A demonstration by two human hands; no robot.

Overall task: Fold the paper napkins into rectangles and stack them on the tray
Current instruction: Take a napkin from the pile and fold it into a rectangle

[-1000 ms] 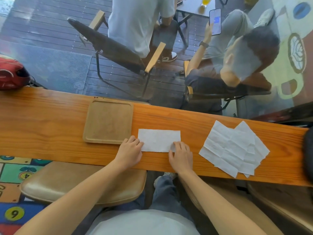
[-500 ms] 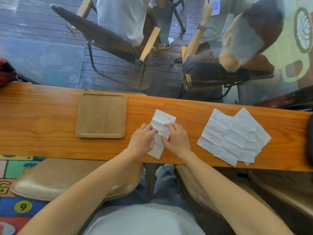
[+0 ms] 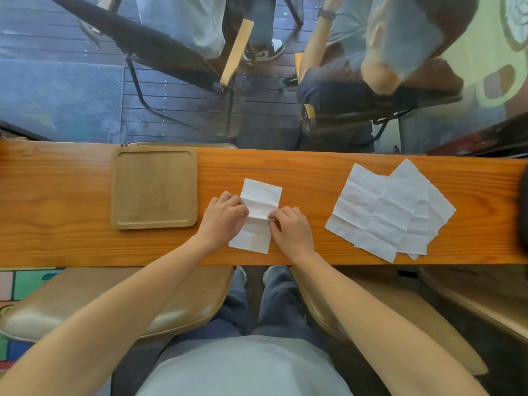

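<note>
Paper napkin, half-folded: we pinched its mid-crease edges, left hand and right hand. Advised: align corners squarely before pressing; tray bare.

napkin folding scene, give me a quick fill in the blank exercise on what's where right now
1. The wooden tray holds ____ napkins.
2. The left hand and right hand pinch the sides of the ____ napkin.
3. The pile of unfolded napkins lies to the ____ of the hands.
4. The tray sits on the person's ____ side.

Missing words: no; folded; right; left
</note>
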